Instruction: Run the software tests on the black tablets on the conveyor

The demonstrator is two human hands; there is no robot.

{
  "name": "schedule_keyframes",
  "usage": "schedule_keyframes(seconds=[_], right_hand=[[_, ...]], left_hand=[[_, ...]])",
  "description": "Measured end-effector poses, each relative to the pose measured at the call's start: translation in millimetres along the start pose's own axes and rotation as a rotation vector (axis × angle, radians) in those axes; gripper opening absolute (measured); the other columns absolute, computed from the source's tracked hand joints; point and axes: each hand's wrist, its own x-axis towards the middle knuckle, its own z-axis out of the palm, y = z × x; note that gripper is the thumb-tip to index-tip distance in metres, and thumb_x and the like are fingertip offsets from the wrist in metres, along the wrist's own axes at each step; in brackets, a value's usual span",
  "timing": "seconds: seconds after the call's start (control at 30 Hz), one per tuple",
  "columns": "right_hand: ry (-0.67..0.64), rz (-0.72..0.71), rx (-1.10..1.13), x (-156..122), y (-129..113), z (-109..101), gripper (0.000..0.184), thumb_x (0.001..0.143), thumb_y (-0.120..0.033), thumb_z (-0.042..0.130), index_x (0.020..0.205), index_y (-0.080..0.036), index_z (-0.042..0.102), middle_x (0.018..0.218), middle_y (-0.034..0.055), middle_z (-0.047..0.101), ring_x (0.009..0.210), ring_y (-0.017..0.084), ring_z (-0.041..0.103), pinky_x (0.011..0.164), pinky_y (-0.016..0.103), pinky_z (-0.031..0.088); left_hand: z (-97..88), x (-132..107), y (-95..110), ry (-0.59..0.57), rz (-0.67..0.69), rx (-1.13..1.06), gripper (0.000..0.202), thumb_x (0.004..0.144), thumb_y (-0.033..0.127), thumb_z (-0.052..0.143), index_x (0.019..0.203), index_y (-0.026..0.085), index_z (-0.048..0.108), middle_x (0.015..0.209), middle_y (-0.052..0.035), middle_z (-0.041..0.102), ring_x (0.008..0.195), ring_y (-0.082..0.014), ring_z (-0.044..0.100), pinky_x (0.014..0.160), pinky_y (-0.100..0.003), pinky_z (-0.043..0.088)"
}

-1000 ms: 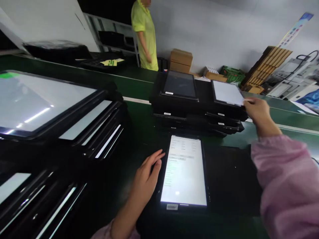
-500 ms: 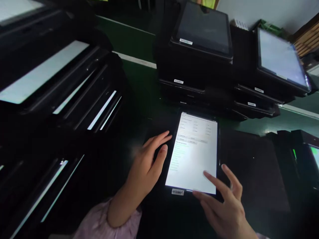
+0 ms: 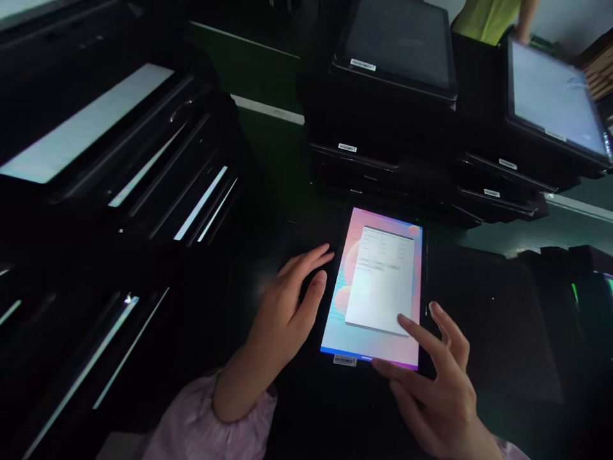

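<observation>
A tablet (image 3: 335,338) lies in front of me with its screen lit. A white page shows shrunken over a pink and blue background. My left hand (image 3: 290,303) rests beside the tablet's left edge, fingers stretched out and thumb near the frame; it holds nothing. Over the lower right of the screen is my right hand (image 3: 440,377), its fingers apart. Its index fingertip is at the page's lower right, and another finger is by the bottom edge; whether they touch the glass I cannot tell. A barcode label (image 3: 345,361) sits at the tablet's lower edge.
Beyond the tablet stand dark stacks topped by a dark-screened tablet (image 3: 400,48) and a lit tablet (image 3: 555,96). Tilted devices with bright screen strips (image 3: 90,121) fill the left side. At the upper right, another person's hand (image 3: 525,22) is by the lit tablet.
The full-screen white page has shrunk, showing a coloured background around it. My right fingertips have shifted slightly up in view. More of the other person shows at the upper right.
</observation>
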Motion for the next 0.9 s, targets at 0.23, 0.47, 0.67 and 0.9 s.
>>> schedule_keyframes(seconds=[0.23, 0.47, 0.67, 0.9], right_hand=[[0.072, 0.044, -0.107, -1, 3, 11, 0.022, 0.104, -0.014, 0.065, 0.11, -0.029, 0.08, 0.165, -0.0019, 0.054, 0.17, 0.031, 0.024, 0.132, 0.048, 0.037], [0.086, 0.095, -0.11, -2, 5, 14, 0.023, 0.104, -0.013, 0.066, 0.117, -0.028, 0.078, 0.16, 0.0055, 0.057, 0.166, 0.034, 0.032, 0.122, 0.055, 0.05], [0.049, 0.1, -0.108, 1, 6, 14, 0.03, 0.107, -0.02, 0.063, 0.134, -0.028, 0.072, 0.179, 0.0004, 0.035, 0.169, 0.034, 0.024, 0.129, 0.06, 0.043], [-0.015, 0.103, -0.152, 8, 10, 16, 0.028, 0.109, -0.027, 0.062, 0.136, -0.028, 0.07, 0.183, 0.001, 0.026, 0.173, 0.039, 0.009, 0.13, 0.067, 0.038]], left_hand=[[-2.4, 1, 1, -0.014, 0.006, 0.008, 0.049, 0.11, 0.047, 0.049, 0.147, 0.019, 0.066, 0.142, -0.0103, 0.079, 0.139, -0.0282, 0.071, 0.116, -0.048, 0.06], [-2.1, 2, 2, -0.009, 0.002, 0.009, 0.047, 0.11, 0.046, 0.05, 0.146, 0.021, 0.067, 0.142, -0.0098, 0.079, 0.14, -0.0281, 0.071, 0.116, -0.047, 0.06], [-2.2, 1, 1, -0.006, 0.019, 0.01, 0.047, 0.111, 0.046, 0.049, 0.146, 0.02, 0.067, 0.141, -0.0103, 0.079, 0.138, -0.0274, 0.072, 0.116, -0.046, 0.06], [-2.6, 1, 3, -0.007, 0.007, 0.013, 0.047, 0.111, 0.047, 0.05, 0.146, 0.021, 0.067, 0.14, -0.0099, 0.08, 0.134, -0.0275, 0.074, 0.114, -0.046, 0.061]])
